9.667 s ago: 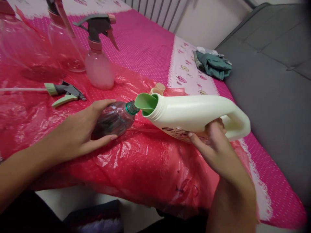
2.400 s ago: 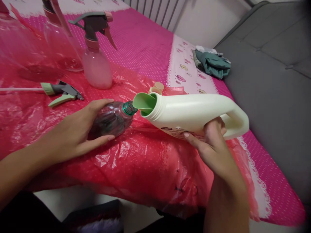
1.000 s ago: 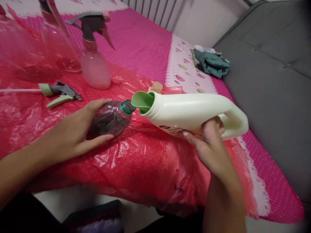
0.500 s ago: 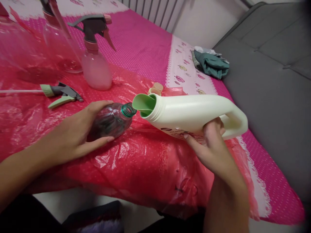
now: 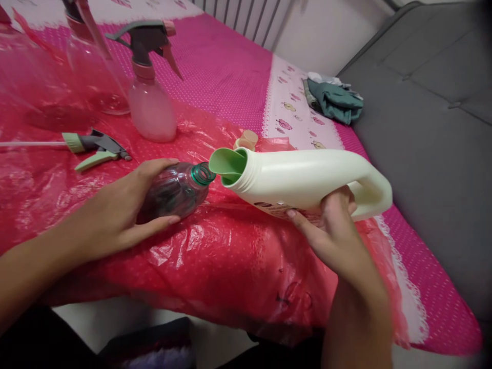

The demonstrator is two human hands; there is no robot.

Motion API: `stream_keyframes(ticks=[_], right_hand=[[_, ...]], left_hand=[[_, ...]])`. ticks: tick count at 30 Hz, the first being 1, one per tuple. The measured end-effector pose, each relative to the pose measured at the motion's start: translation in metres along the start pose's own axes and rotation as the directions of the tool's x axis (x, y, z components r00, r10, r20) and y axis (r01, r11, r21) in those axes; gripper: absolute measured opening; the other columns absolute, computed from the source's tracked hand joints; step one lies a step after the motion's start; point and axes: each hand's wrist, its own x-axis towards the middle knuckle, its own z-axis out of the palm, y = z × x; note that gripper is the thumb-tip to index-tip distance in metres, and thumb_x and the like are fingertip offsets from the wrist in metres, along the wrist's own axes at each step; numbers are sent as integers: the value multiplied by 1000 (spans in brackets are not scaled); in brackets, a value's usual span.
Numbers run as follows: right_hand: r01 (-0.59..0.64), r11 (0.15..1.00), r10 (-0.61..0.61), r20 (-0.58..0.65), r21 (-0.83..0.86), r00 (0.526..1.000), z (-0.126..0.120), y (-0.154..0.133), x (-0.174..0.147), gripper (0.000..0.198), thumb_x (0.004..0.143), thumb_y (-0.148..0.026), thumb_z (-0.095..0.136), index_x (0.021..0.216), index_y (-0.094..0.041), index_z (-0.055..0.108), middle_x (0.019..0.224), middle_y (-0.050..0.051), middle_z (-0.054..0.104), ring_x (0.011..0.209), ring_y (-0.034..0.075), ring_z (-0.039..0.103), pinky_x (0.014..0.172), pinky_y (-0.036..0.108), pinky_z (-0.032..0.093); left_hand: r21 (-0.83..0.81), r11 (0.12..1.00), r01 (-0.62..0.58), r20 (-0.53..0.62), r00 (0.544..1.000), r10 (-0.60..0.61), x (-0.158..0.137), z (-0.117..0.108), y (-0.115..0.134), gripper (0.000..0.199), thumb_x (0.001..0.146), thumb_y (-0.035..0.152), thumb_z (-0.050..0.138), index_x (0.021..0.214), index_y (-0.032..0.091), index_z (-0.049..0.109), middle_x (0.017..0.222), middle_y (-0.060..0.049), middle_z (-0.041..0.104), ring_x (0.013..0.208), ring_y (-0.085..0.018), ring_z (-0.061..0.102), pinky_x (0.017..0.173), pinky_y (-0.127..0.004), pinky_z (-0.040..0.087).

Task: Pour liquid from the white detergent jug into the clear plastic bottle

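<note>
My left hand is wrapped round a clear spray bottle without its top, tilted with its green-ringed mouth to the right. My right hand grips a cream-coloured jug with a handle, tipped on its side. The jug's green pouring spout lies right by the bottle's mouth; I cannot make out any liquid between them. Left of the bottle lies a grey and green spray trigger with a pale tube. Behind the jug's neck sits a yellowish cap.
A spray bottle with pinkish cloudy content stands upright at the back left, near other clear spray bottles. Red plastic sheeting covers the bed's near side. Folded clothes lie by the grey padded headboard.
Almost nothing differs. Both hands hold the bottle and the jug in nearly the same positions, and the view has shifted very slightly.
</note>
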Motion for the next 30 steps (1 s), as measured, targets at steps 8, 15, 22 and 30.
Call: stream_keyframes(ticks=[8,15,22,30], right_hand=[[-18,1000,18,0,1,1000,-1,-3,2,67,94,-45,57,153,-19,40,129,16,48,128,39,44,117,72,27],[-84,996,83,28,25,996,-1,-6,2,70,92,-45,55,155,-21,37,131,15,46,131,39,41,120,72,23],[-136,988,134,26,70,991,1,-8,1,75,89,-42,57,158,-22,34,136,15,43,137,40,37,122,73,17],[-171,980,166,51,105,985,-2,-8,1,72,89,-39,55,157,-22,36,138,16,44,139,40,37,123,72,16]], left_hand=[[-4,1000,4,7,1000,-4,1,-2,2,79,97,66,53,161,25,32,139,-10,68,114,-30,72,102,-42,57],[22,1000,-20,-3,1000,20,2,-2,2,79,99,67,51,161,25,30,138,-11,66,112,-30,72,100,-42,57],[76,997,-19,-14,1000,21,3,-1,4,79,99,68,49,160,21,32,137,-12,65,108,-30,71,99,-40,56],[78,997,-12,-4,1000,13,1,-2,2,79,99,67,50,161,23,30,137,-11,65,110,-30,71,99,-40,56]])
